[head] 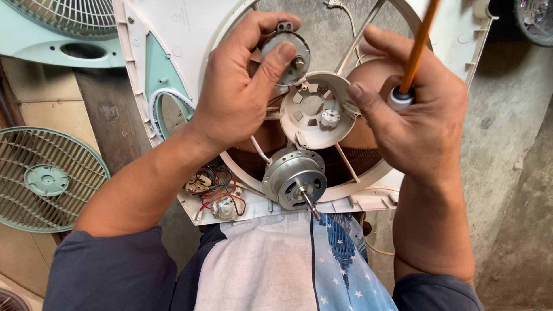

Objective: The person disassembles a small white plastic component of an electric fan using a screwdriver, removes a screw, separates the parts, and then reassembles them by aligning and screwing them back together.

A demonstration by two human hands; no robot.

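In the head view, a small round metal part (285,53), grey and disc-shaped with a stub at its middle and a lug at its far edge, is pinched by the left hand (239,92), thumb across its face and fingers curled behind it, above the far left of the white hub (314,109). The part is judged stiff, fairly light and smooth enough to slip, so the rim is the safest place to take it, clear of the stub. The right hand (412,106) is closed around the white end of an orange-shafted tool (416,49), which runs up and away out of the frame; its tip is hidden by the fingers. Near the body, the motor (295,179) rests on the white fan frame (173,34) with its shaft pointing toward the person; it is judged heavy and rigid, best held by its ribbed casing and not by the shaft or the thin white lead. To its left, red and black wires (218,193) lie loose and are judged fragile. A green grille (43,178) lies well apart at the left.
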